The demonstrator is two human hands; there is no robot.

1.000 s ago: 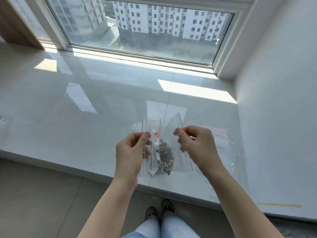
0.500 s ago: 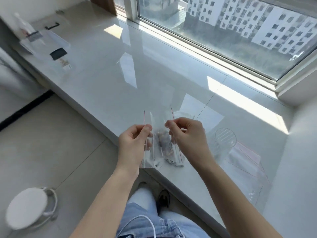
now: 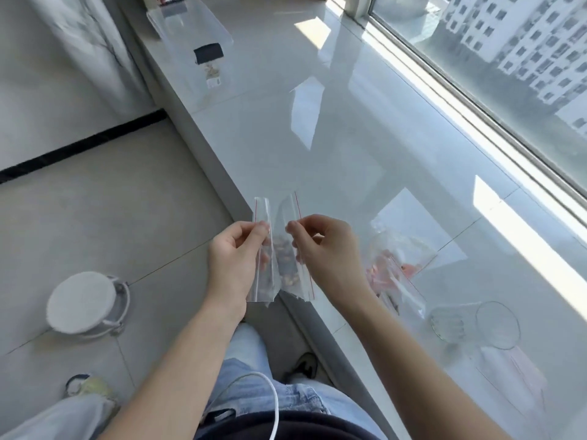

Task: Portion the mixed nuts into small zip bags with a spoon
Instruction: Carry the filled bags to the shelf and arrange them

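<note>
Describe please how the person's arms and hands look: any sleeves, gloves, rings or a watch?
Both forearms are bare up to the bottom edge of the picture, with no sleeve in view. The left hand and the right hand wear no gloves, and no ring, watch or bracelet shows on the fingers or wrists. Nails look short and unpainted.

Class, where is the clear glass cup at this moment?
In the head view, the glass cup lies on its side at lower right on the white sill, right of the right hand.
</note>
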